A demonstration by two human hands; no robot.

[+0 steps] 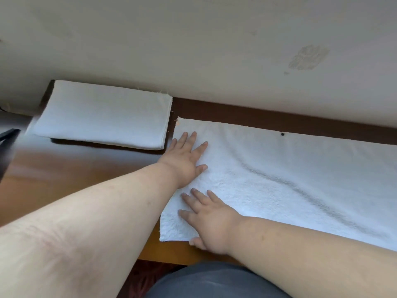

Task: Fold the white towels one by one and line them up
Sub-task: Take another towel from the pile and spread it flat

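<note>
A: What is the biggest thing in play?

B: The spread towel (290, 179). It lies flat on the brown worktop (64, 168) and fills the right half of the frame, running off the right edge. It looks like soft, limp terry, light and with no stiffness, so I judge it will sag and crease wherever it is lifted. A long grey crease already runs across its middle.

A: Where would you take hold?

B: At the two left corners, upper and lower, pinched through the hem so the edge stays straight when it is carried over for a fold.

A: And the finished one?

B: The folded towel (103, 115) sits in the upper left of the frame, against the pale wall (193, 39), just beside the spread towel's top left corner, with a narrow gap between them.

A: The hands?

B: Both are at the left end of the spread towel. The left hand (184, 158) lies flat on it near the upper left corner, fingers straight and spread, gripping nothing. The right hand (206, 220) presses flat near the lower left corner, fingers straight, thumb at the near hem. Neither holds the cloth.
</note>
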